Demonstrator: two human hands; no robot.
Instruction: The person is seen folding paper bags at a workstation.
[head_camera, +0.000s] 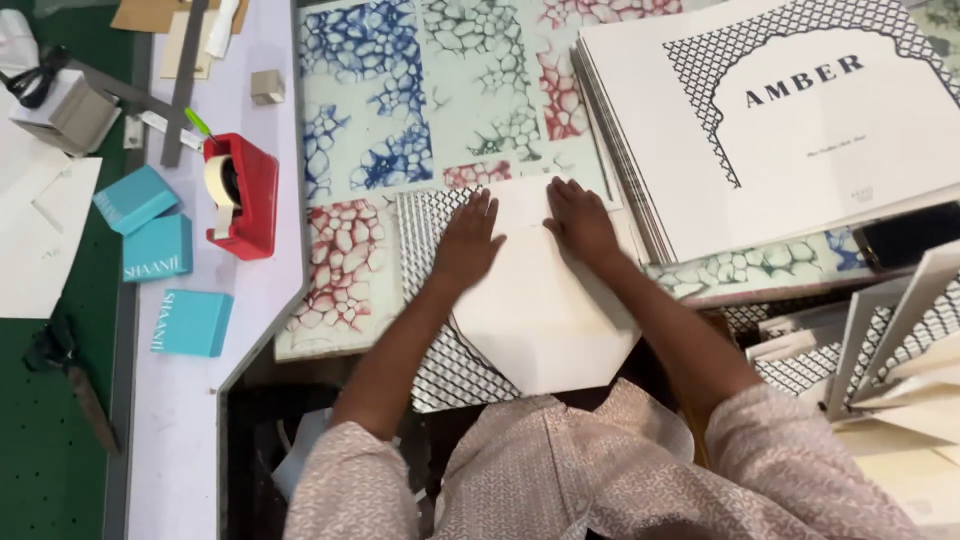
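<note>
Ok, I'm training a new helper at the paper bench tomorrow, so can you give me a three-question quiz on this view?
1. True or false: both hands press flat on the white folded sheet.
2. What colour is the tape dispenser?
A. red
B. yellow
C. black
3. On which side of the person does the stack of printed white sheets lie?

Key:
1. True: the left hand and the right hand both lie palm-down on its upper part.
2. A.
3. On the person's right, past the right hand.
</note>
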